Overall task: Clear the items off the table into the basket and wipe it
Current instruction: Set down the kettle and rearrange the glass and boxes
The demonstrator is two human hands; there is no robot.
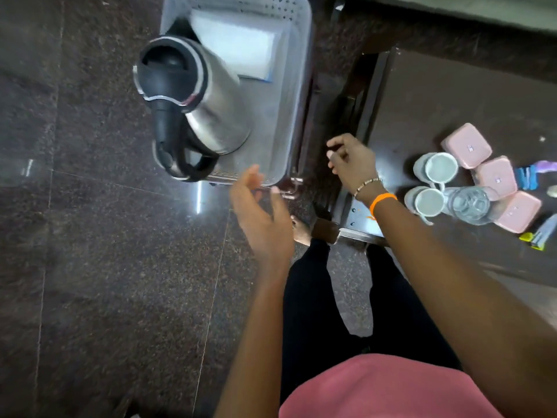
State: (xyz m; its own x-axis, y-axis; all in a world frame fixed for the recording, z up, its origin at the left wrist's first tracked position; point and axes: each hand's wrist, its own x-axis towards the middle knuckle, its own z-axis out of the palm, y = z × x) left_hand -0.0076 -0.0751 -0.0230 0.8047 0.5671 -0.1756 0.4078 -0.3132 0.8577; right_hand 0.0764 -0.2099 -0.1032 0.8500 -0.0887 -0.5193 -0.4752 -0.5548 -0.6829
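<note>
A grey plastic basket (297, 86) sits on a stool at top centre, holding a steel electric kettle (193, 107) with a black handle and a white folded cloth (238, 46). My left hand (262, 212) hovers open just below the basket's near rim, holding nothing. My right hand (351, 162) hangs between basket and table with fingers loosely curled and nothing in it. On the dark table (452, 101) at right stand two white mugs (437, 168) (425, 202), a clear glass (468, 205) and three pink lidded boxes (467, 146).
Small coloured packets (527, 176) and a yellow-tipped item (539, 233) lie at the table's right edge. Polished dark stone floor (105, 236) spreads to the left. My legs and bare foot (301, 230) are beside the table's metal frame.
</note>
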